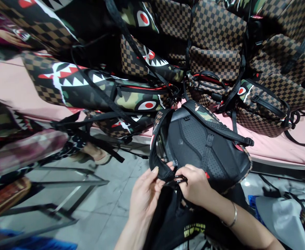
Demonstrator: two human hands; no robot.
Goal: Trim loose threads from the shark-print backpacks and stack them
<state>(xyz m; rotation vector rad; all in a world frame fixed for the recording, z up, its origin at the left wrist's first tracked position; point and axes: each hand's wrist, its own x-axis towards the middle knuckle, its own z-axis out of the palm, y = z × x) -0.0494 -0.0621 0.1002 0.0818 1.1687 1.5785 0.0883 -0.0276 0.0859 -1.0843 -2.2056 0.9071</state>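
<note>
A backpack (pixel 178 135) with a black padded back panel, checkered edges and a camouflage patch leans on the pink table edge in front of me. My left hand (pixel 147 189) pinches the lower end of its black shoulder strap (pixel 155 158). Close beside it, my right hand (pixel 195 184) is closed round a small black tool (pixel 180 178) with pale marks, like thread snips. The tool is at the strap end, and its tip is hidden. The other shoulder strap (pixel 220 128) lies across the back panel.
Checkered and camouflage backpacks (pixel 95 88) with shark-mouth prints are piled along the pink table (pixel 9 78). Another person's hand (pixel 10 37) is at the upper left. A metal frame (pixel 74 194) stands on the tiled floor. Grey-white sheeting (pixel 277 215) lies at the lower right.
</note>
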